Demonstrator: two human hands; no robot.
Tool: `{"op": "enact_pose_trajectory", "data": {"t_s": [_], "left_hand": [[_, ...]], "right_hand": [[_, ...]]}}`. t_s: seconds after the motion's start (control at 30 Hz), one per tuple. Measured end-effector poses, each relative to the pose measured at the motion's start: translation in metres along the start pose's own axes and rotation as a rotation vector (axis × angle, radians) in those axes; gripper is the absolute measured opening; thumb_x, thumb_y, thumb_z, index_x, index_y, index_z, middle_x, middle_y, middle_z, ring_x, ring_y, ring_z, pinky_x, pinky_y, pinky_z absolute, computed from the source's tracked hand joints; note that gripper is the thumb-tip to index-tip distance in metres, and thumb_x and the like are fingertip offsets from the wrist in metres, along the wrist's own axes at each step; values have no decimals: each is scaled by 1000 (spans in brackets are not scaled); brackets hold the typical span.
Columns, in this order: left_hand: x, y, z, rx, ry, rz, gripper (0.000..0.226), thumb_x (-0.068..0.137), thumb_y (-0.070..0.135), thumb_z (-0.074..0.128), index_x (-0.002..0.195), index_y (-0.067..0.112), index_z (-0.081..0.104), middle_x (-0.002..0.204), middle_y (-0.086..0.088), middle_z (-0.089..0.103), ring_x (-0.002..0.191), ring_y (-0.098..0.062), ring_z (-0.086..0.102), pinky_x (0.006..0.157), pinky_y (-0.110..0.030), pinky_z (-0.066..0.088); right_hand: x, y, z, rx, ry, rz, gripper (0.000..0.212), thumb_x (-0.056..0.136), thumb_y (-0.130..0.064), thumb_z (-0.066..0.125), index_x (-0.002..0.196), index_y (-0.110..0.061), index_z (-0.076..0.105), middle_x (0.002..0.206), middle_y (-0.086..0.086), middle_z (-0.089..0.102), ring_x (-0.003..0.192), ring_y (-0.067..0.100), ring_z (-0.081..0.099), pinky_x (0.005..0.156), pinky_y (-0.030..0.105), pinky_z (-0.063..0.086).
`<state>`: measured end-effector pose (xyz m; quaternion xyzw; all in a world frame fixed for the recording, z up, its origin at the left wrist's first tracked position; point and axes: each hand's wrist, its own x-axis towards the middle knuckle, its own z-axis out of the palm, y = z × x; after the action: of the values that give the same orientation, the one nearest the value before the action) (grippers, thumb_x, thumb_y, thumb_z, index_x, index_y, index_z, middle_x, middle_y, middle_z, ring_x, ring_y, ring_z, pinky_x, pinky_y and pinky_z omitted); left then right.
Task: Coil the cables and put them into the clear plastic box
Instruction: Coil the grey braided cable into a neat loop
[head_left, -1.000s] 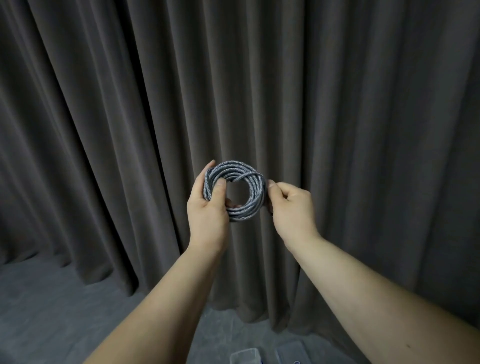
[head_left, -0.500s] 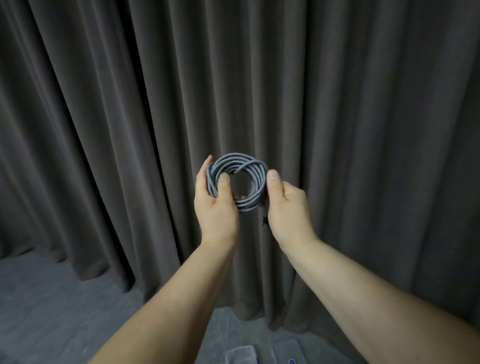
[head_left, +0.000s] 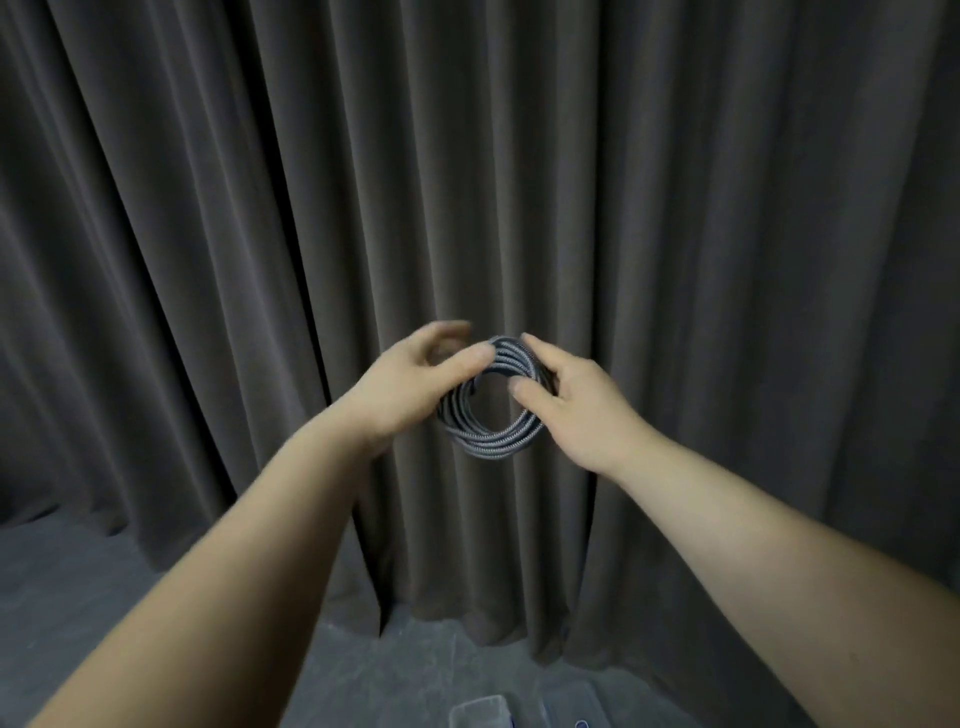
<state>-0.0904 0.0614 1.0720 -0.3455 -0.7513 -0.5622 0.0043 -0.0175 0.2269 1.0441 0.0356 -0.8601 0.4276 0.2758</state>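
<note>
Against a dark pleated fabric curtain (head_left: 675, 208), a person's right hand (head_left: 576, 410) pinches a coiled grey braided cable (head_left: 491, 434), held aloft; the left hand (head_left: 410, 374) hovers loosely curled, its grip unclear. Keeping the loops pinched should prevent unspooling.

Grey floor (head_left: 93, 613), matte. Dark curtain (head_left: 675, 260) hem rests on floor along far side. Clear plastic box (head_left: 479, 713) on floor just in front of curtain hem; second clear piece (head_left: 569, 701) just right of box, partly cut off.
</note>
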Motion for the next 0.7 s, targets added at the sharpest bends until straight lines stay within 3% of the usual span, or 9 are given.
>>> {"op": "enact_pose_trajectory", "data": {"t_s": [0.1, 0.17, 0.23, 0.33, 0.43, 0.6, 0.7], "left_hand": [[2, 5, 10, 90, -65, 51, 58, 79, 65, 54, 100, 13, 69, 89, -4, 74, 84, -22, 70, 90, -41, 53], [-2, 3, 22, 73, 62, 106, 47, 91, 55, 50, 86, 11, 66, 67, -5, 64, 62, -19, 61, 72, -39, 52], [-6, -4, 31, 27, 238, 136, 40, 99, 42, 47, 80, 11, 63, 57, -4, 55, 54, -16, 52, 60, -33, 45], [-7, -12, 35, -147, 399, 113, 41, 101, 37, 46, 80, 5, 60, 55, -3, 48, 52, -17, 46, 55, -32, 38], [-6, -13, 37, -174, 413, 127, 39, 101, 37, 45, 75, 9, 56, 54, -3, 48, 52, -18, 45, 55, -32, 37], [-8, -12, 40, -186, 388, 153, 44, 101, 35, 45, 78, -1, 55, 51, 2, 47, 53, -18, 45, 54, -30, 36], [-10, -11, 40, -222, 367, 170, 44, 100, 37, 45, 73, 4, 54, 53, -2, 46, 53, -19, 43, 53, -29, 34]], "right_hand": [[3, -8, -3, -99, -36, -64, 59, 93, -21, 59, 146, -13, 36, 146, 1, 45, 136, 11, 40, 115, 26, 27], [4, -10, -4, -58, -16, -68, 59, 90, -21, 64, 143, -12, 41, 140, 1, 52, 130, 12, 47, 112, 28, 32], [4, -11, -8, 147, -17, -33, 55, 86, -16, 69, 137, -15, 46, 125, 0, 62, 114, 8, 59, 102, 20, 43], [3, -11, -21, 333, 31, 24, 34, 87, -5, 65, 117, -17, 55, 109, 4, 68, 90, 1, 63, 82, 8, 46], [5, -10, -27, 134, 77, 0, 31, 86, 7, 57, 106, -16, 64, 104, 8, 70, 88, 5, 64, 83, 11, 48], [8, -7, -35, -303, 127, -89, 16, 87, -13, 65, 99, -17, 75, 95, -8, 68, 92, 10, 64, 89, 23, 47], [9, -9, -39, -375, 247, -110, 11, 87, -23, 68, 92, -19, 76, 91, -2, 70, 86, 15, 62, 83, 26, 45]]}}
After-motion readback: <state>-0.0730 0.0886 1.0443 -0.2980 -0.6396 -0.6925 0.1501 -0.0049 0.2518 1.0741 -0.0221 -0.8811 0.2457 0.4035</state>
